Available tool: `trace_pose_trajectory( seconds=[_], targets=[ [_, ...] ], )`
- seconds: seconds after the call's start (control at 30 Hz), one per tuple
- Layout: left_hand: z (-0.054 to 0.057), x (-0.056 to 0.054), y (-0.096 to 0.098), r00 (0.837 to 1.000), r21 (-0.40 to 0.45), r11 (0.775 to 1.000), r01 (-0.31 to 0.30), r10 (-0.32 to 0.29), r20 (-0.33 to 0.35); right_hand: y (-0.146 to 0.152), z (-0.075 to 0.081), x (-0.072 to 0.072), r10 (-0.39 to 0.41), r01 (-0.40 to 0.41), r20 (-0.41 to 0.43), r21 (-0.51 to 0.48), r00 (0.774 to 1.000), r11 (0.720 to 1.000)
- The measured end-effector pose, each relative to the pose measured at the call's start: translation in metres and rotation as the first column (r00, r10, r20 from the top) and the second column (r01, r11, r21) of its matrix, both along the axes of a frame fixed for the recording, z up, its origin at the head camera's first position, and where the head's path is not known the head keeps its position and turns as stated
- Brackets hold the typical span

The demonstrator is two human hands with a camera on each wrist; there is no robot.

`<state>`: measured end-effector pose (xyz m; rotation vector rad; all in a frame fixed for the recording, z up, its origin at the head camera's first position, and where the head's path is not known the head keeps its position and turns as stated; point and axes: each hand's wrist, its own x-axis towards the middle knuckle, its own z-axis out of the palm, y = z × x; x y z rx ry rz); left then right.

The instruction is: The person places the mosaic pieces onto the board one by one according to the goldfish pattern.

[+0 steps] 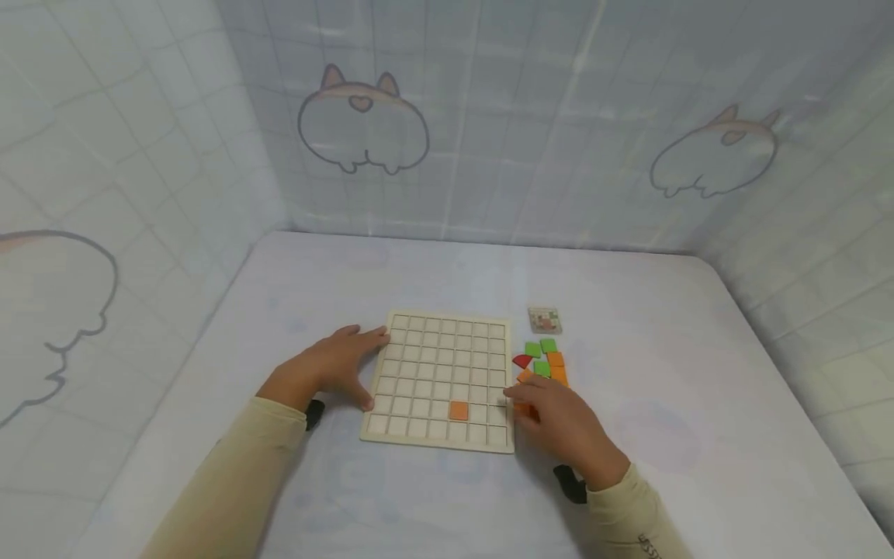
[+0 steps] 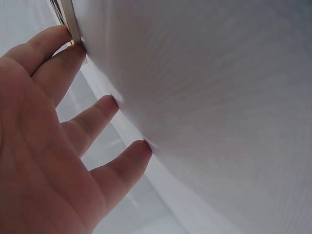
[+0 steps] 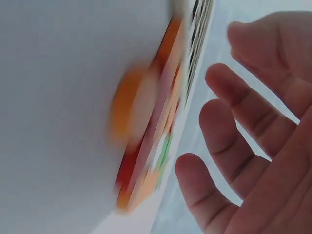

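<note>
A pale wooden grid board [image 1: 419,369] lies flat on the table, with one orange square tile [image 1: 458,411] in a cell near its lower right. My left hand [image 1: 335,365] spans the board's left side, thumb and fingers spread, with fingertips against the edge [image 2: 73,24]. Fingers extended, my right hand [image 1: 559,415] hovers by the board's right edge, partly covering a cluster of pieces. Nothing shows between its fingers [image 3: 217,117] in the right wrist view, where a blurred orange piece [image 3: 124,109] stands apart from them, tilted beside other flat pieces.
Green squares [image 1: 533,349], a red quarter-round piece [image 1: 522,361] and orange tiles [image 1: 556,359] lie right of the board. Behind them is a small patterned card [image 1: 545,320]. Patterned curtains [image 1: 489,155] enclose the white table [image 1: 335,497] at the back and sides.
</note>
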<state>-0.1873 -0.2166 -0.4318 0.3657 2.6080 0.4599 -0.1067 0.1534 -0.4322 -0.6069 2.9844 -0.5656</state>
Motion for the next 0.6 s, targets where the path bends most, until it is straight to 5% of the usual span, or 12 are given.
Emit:
trace_pose_trajectory(
  seconds=[0.27,0.47,0.6],
  targets=[
    [-0.001,0.0,-0.005,1.0,-0.004,1.0,0.017,-0.018,-0.02,0.031,0.002,-0.003,-0.068,0.069,0.059,-0.012,0.996,0.998],
    [-0.001,0.0,-0.004,1.0,0.001,1.0,0.009,-0.009,-0.009,0.029,-0.002,-0.001,-0.156,0.154,0.148,0.023,0.977,0.988],
    [-0.003,-0.002,0.0,1.0,0.006,1.0,0.014,-0.014,-0.001,0.027,-0.006,0.002,-0.21,0.201,0.132,0.078,0.969,0.977]
  ],
)
